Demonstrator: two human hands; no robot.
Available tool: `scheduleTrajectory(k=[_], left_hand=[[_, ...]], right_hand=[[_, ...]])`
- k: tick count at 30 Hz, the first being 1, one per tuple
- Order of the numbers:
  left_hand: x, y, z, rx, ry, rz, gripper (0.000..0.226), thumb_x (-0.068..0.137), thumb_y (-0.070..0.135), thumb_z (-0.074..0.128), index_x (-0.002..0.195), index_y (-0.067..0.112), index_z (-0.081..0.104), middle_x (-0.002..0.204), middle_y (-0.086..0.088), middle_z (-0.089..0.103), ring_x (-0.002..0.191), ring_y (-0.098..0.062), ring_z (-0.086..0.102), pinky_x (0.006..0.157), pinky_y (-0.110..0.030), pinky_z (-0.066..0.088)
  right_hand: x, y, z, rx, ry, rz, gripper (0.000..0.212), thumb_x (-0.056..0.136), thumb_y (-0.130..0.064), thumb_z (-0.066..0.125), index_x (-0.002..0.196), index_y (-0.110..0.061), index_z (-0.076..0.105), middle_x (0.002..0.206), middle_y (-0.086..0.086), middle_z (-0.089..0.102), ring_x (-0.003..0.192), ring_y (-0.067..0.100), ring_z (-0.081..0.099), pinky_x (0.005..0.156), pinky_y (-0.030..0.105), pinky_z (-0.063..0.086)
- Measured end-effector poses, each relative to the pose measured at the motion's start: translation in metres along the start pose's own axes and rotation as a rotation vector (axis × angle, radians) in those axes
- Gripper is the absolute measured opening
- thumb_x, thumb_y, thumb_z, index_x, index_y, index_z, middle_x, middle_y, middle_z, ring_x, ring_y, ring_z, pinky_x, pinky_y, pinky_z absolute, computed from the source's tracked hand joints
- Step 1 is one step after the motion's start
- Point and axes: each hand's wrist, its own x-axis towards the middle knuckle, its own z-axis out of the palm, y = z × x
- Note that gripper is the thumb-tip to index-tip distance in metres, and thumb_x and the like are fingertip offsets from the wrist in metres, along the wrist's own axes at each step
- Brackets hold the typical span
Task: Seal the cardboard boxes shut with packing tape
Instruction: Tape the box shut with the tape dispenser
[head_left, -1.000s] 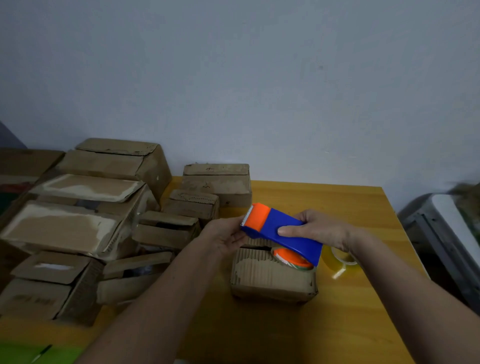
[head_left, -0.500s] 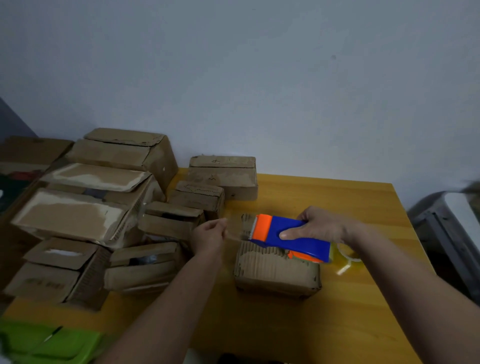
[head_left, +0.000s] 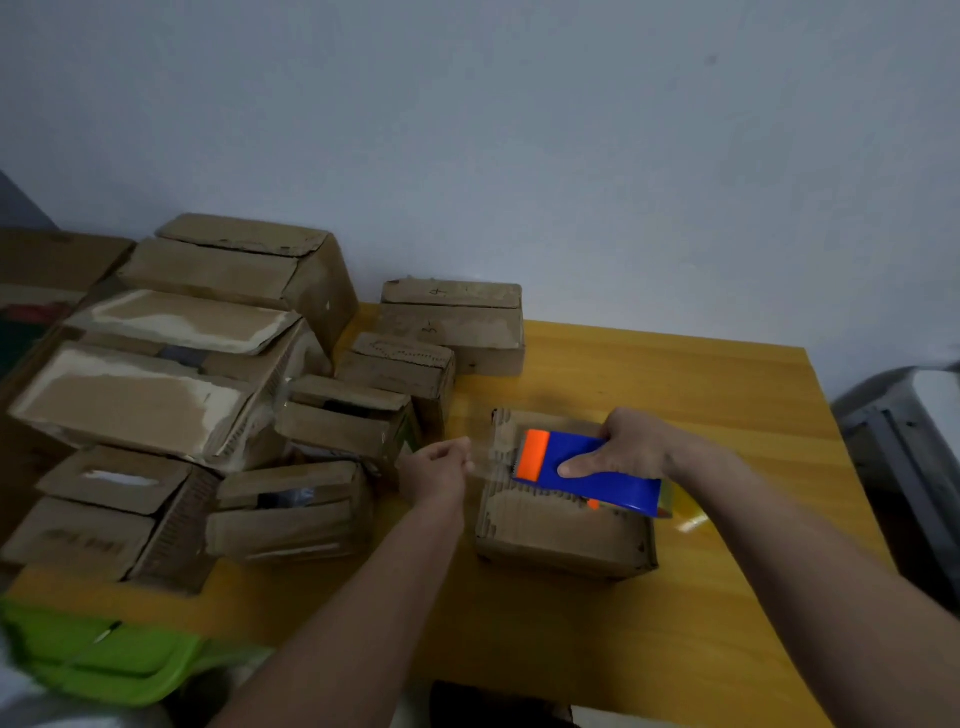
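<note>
A small corrugated cardboard box (head_left: 558, 535) sits on the yellow wooden table (head_left: 675, 395) in front of me. My right hand (head_left: 623, 447) grips a blue tape dispenser (head_left: 597, 475) with an orange front end, held low over the box's top. My left hand (head_left: 436, 470) pinches the free end of a clear tape strip (head_left: 491, 449) pulled out leftward from the dispenser, past the box's left edge. The tape roll is mostly hidden under the dispenser.
Several cardboard boxes (head_left: 322, 421) of different sizes are piled at the left and back of the table, some with loose flaps. A green plastic tray (head_left: 93, 660) lies at the near left. A grey metal unit (head_left: 904, 441) stands right of the table. The wall is close behind.
The dispenser has dropped from a raised tilt to low over the box. My left hand has pulled a strip of clear tape out to the left. The view has shifted.
</note>
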Motion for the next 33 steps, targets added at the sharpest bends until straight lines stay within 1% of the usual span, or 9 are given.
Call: scheduleTrajectory(k=[8,11,13,16,20,24,27,29,33], left_hand=[[0.011,-0.015,0.001,-0.067,-0.008,-0.05,0.013,0.088,0.014,0.066,0.101,0.014,0.068,0.096,-0.001,0.068,0.088,-0.012,0.065,0.07,-0.021,0.051],[0.013,-0.018,0.003,-0.054,0.007,-0.048,0.012,0.089,0.015,0.066,0.101,0.015,0.068,0.094,0.0,0.068,0.085,-0.01,0.063,0.063,-0.018,0.046],[0.015,-0.025,0.005,-0.006,0.011,-0.016,0.012,0.091,0.016,0.064,0.101,0.015,0.069,0.091,0.004,0.066,0.082,-0.006,0.061,0.061,-0.017,0.043],[0.016,-0.039,0.012,0.11,-0.022,0.058,0.015,0.093,0.019,0.061,0.104,0.016,0.071,0.101,0.004,0.069,0.085,-0.007,0.061,0.074,-0.024,0.052],[0.025,-0.048,0.017,0.291,-0.113,0.072,0.021,0.095,0.028,0.058,0.109,0.019,0.07,0.108,0.0,0.067,0.092,-0.013,0.062,0.078,-0.03,0.054],[0.037,-0.043,0.01,0.543,-0.21,-0.215,0.074,0.09,0.045,0.06,0.151,0.018,0.028,0.148,-0.013,0.036,0.129,-0.031,0.045,0.099,-0.04,0.045],[0.018,-0.045,0.002,0.499,-0.18,0.171,0.05,0.101,0.025,0.047,0.148,0.018,0.033,0.147,-0.008,0.043,0.132,-0.022,0.044,0.103,-0.034,0.043],[-0.003,-0.05,0.0,0.465,-0.29,0.43,0.044,0.105,0.023,0.034,0.148,0.02,0.032,0.149,-0.003,0.042,0.133,-0.014,0.041,0.105,-0.028,0.039],[-0.007,-0.058,-0.007,0.702,-0.627,0.582,0.06,0.105,0.028,0.03,0.153,0.029,-0.007,0.162,0.001,0.011,0.146,-0.014,0.017,0.115,-0.034,0.023]], right_hand=[[0.005,-0.002,-0.002,-0.022,-0.006,0.013,0.044,0.07,-0.055,0.077,0.075,-0.014,0.06,0.071,0.002,0.064,0.064,0.016,0.06,0.052,0.025,0.041],[0.009,-0.003,0.001,-0.038,-0.007,0.027,0.045,0.07,-0.056,0.077,0.078,-0.014,0.06,0.074,0.003,0.064,0.068,0.017,0.061,0.055,0.026,0.042],[0.012,-0.004,0.002,-0.043,-0.017,0.036,0.049,0.069,-0.057,0.077,0.084,-0.013,0.06,0.081,0.006,0.066,0.074,0.02,0.062,0.06,0.028,0.045],[0.015,-0.003,0.002,-0.03,-0.023,0.044,0.056,0.066,-0.057,0.078,0.091,-0.009,0.062,0.089,0.01,0.068,0.082,0.025,0.064,0.068,0.032,0.048],[0.017,-0.002,0.002,-0.028,-0.032,0.04,0.053,0.067,-0.057,0.078,0.087,-0.01,0.063,0.086,0.01,0.068,0.079,0.025,0.065,0.069,0.033,0.05],[0.018,-0.002,0.0,-0.025,-0.043,0.044,0.057,0.066,-0.057,0.077,0.092,-0.008,0.064,0.089,0.01,0.07,0.082,0.025,0.066,0.074,0.036,0.053],[0.018,-0.002,-0.001,-0.022,-0.055,0.045,0.055,0.067,-0.057,0.077,0.092,-0.01,0.064,0.087,0.009,0.069,0.08,0.023,0.066,0.071,0.034,0.053],[0.019,-0.001,-0.002,-0.017,-0.062,0.043,0.057,0.068,-0.056,0.077,0.096,-0.008,0.064,0.091,0.01,0.07,0.084,0.025,0.067,0.077,0.037,0.054],[0.019,-0.002,-0.007,-0.012,-0.082,0.052,0.059,0.068,-0.056,0.077,0.1,-0.008,0.063,0.092,0.01,0.069,0.087,0.025,0.066,0.076,0.035,0.054]])
